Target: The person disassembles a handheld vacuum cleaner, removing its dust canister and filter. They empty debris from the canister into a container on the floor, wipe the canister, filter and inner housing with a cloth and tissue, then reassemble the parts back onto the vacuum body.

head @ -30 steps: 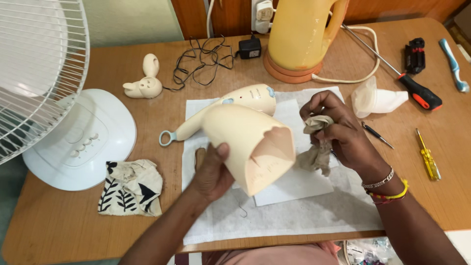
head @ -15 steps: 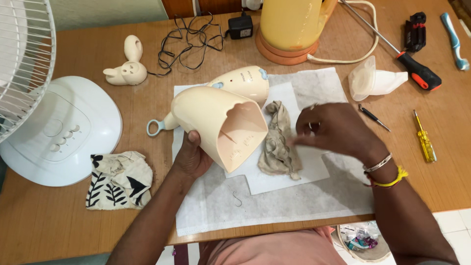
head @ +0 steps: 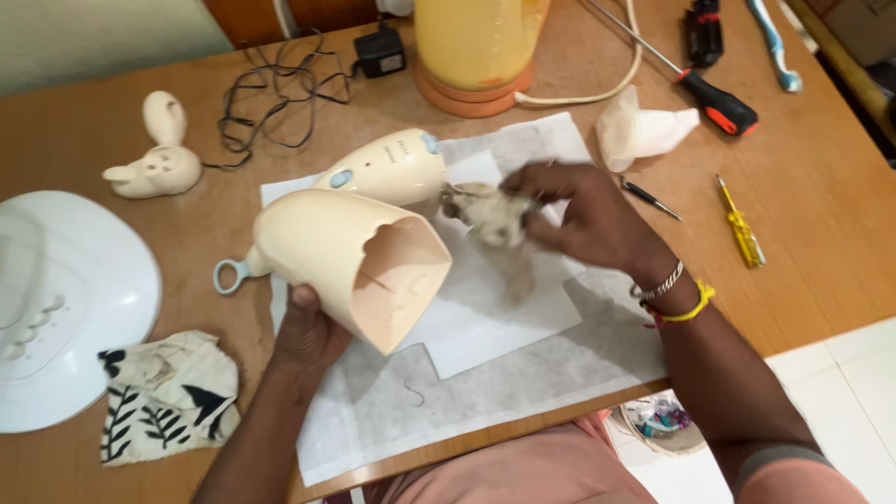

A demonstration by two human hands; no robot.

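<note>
Left hand grips the cream hair-dryer housing from below, fingers curled on its underside, open end toward the camera. Right hand pinches a grey rag between fingertips above the white paper sheet.
</note>
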